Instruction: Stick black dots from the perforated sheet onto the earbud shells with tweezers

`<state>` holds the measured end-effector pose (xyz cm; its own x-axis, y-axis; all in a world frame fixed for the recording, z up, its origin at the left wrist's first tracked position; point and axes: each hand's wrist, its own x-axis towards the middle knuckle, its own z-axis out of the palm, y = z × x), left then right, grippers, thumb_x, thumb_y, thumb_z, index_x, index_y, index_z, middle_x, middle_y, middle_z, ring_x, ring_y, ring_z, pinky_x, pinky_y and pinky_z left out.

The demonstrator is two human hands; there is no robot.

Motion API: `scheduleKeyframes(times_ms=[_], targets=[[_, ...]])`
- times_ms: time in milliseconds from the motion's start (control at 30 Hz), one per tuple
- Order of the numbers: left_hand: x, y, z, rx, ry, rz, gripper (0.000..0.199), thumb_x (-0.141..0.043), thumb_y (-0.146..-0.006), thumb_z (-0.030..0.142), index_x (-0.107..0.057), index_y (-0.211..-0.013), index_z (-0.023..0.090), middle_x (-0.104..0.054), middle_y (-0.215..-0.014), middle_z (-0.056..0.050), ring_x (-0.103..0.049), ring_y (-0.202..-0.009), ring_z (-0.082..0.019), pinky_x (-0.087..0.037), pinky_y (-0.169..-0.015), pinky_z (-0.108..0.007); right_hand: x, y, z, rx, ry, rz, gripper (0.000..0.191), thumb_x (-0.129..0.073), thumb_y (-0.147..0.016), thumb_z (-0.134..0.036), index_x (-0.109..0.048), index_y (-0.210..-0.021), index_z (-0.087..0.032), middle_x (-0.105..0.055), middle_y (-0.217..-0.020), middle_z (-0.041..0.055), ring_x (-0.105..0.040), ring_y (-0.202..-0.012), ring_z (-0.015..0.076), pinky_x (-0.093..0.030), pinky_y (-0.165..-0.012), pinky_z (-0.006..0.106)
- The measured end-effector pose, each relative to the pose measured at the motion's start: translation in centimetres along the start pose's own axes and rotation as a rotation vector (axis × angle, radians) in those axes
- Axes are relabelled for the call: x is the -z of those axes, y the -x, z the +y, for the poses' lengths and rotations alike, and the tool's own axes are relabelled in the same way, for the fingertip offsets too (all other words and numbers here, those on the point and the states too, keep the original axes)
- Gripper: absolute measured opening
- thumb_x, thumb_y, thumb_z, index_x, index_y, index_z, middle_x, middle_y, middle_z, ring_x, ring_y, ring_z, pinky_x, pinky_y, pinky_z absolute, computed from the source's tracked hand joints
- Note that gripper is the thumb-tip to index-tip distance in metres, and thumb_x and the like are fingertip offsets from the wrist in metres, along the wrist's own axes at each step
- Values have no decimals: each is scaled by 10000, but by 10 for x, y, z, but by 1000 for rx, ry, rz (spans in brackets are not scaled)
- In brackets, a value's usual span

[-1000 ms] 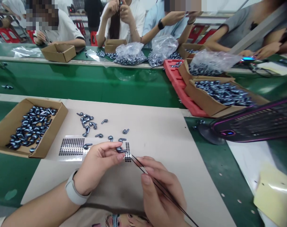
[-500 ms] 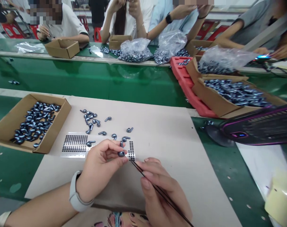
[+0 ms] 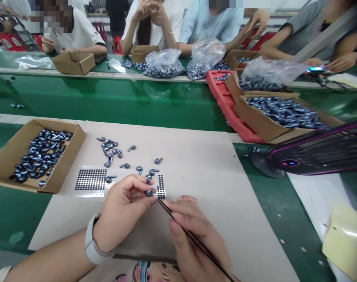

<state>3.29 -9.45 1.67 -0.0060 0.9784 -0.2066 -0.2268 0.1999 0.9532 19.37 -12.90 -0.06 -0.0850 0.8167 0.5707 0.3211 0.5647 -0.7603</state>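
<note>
At ten o'clock from the hands, on the green bench (image 3: pixel 16 219), stands a shallow cardboard tray (image 3: pixel 16 147), and many dark blue earbuds (image 3: pixel 37 156) lie heaped inside it. The tray is at the left edge of a tan mat (image 3: pixel 196 172). At eleven o'clock, on this mat, are loose earbuds (image 3: pixel 109 149), some in a small group and some alone. Just beyond the left hand (image 3: pixel 122 197) lies a clear sheet with rows of small black dots (image 3: pixel 90 179).

This left hand, with a pale watch band (image 3: pixel 91 241) on the wrist, pinches one earbud (image 3: pixel 149 193) between thumb and fingers, above the right part of the sheet. The right hand (image 3: pixel 197 231) grips long black tweezers (image 3: pixel 166 207), and their tip comes to the earbud, but I cannot tell surely if it touches. The two hands are near each other, yet apart.

At twelve o'clock, across the bench, are plastic bags of earbuds (image 3: pixel 163 64) and a co-worker in a light blue shirt (image 3: pixel 209 23). At one o'clock are a red plastic tray (image 3: pixel 225 105) and a full cardboard box (image 3: pixel 269 117). At two o'clock stands a black desk fan with a purple rim (image 3: pixel 313 150).
</note>
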Motion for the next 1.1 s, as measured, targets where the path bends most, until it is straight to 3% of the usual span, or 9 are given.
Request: scheduleKeyframes(times_ms=[267, 633, 867, 1100], targets=[[0, 1, 1, 17, 58, -2, 168, -808, -604, 88, -696, -686, 182, -723, -872, -22, -729, -771, -149, -601, -716, -215, -3, -1, 1, 4, -55, 37, 329, -577, -838, -27, -604, -1071, -258, -754, -1020, 78, -726, -868, 219, -539, -867, 466], [0, 1, -2, 45, 239, -82, 225, -806, -597, 9, -681, -695, 167, -744, -841, -13, -726, -721, -134, -612, -667, -214, -10, 6, 8, -45, -219, 111, 297, -581, -904, -67, -633, -1106, -279, -753, -1064, 49, -729, -958, 202, -549, -959, 460], [0, 1, -1, 14, 235, -111, 226, -798, -621, 1, -680, -714, 169, -733, -847, 0, -727, -737, -119, -604, -680, -191, -14, 10, 14, -60, -442, 193, 248, -544, -943, -75, -635, -1120, -223, -737, -1070, 37, -701, -999, 148, -501, -1010, 360], [0, 0, 0, 5, 188, -70, 226, -791, -603, -2, -677, -685, 176, -720, -828, 11, -715, -723, -106, -592, -668, -176, -9, 9, 9, -15, -328, 165, 253, -542, -932, -60, -637, -1116, -206, -718, -1073, 60, -686, -1001, 170, -512, -976, 398]])
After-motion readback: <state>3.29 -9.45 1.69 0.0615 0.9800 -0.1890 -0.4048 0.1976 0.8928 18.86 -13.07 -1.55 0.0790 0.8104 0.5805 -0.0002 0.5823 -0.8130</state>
